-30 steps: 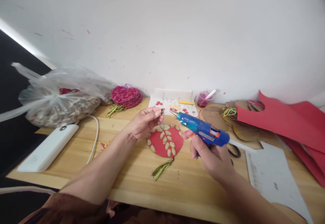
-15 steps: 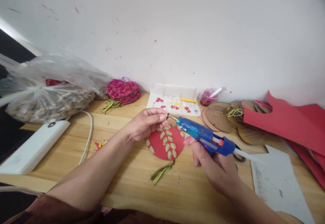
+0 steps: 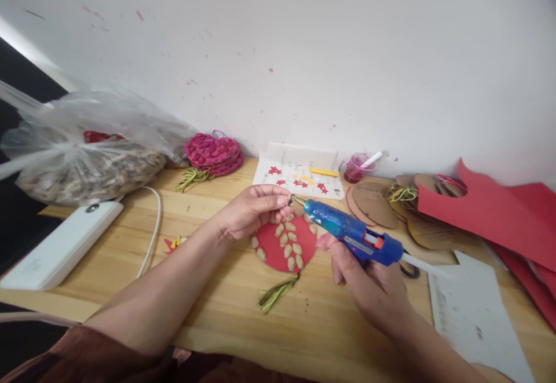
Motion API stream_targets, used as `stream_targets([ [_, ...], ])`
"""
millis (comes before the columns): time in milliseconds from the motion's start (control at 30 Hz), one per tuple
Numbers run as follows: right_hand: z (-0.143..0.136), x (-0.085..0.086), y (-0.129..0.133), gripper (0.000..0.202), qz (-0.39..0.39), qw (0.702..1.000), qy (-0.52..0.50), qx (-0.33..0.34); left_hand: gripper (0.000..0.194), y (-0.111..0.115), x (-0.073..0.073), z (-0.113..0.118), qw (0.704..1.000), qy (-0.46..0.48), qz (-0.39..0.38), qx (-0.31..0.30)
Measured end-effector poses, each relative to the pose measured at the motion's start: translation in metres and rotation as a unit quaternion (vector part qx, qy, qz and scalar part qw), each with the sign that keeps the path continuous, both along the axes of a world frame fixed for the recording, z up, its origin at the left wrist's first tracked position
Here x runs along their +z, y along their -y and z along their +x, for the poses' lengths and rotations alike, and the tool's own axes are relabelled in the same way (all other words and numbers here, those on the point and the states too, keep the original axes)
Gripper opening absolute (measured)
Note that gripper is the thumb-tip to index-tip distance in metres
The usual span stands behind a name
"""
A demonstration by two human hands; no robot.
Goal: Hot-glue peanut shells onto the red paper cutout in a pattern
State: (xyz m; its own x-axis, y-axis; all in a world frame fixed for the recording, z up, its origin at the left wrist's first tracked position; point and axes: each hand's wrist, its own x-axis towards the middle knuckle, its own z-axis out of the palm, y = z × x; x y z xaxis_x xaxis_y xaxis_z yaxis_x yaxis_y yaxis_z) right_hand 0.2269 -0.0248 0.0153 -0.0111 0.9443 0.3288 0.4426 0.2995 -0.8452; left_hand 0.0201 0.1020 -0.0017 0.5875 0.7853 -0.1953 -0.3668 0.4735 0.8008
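Observation:
My right hand (image 3: 369,276) is wrapped round a blue glue gun (image 3: 334,221), its metal nozzle pointing left. Thumb and forefinger of my left hand (image 3: 256,209) pinch a small piece right at the nozzle tip; most of it is hidden, so I cannot make out what it is. Below both hands a red disc (image 3: 271,250) lies on the table, with pale nutshell-like pieces (image 3: 291,250) in rows on it and near its edge. A green and dark tassel (image 3: 278,295) hangs off the disc's lower edge.
On the left are a plastic bag of shells (image 3: 91,168), a white power bank (image 3: 65,247) with its cable, and pink discs (image 3: 214,154). Behind lie a paper with red stars (image 3: 269,183) and a cup (image 3: 354,171). Cardboard discs (image 3: 373,200) and red sheets (image 3: 490,215) lie right.
The whole view has shifted slightly. Both hands keep their hold, with the nozzle still at the small piece.

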Motion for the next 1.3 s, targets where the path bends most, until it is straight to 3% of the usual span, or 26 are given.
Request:
stream_targets([
  [1300,-0.0012,0.0049,0.0004,0.02,0.014,0.999,0.029,0.0,0.029,0.0012,0.0026,-0.0006,1.0,0.012,0.015,-0.022],
])
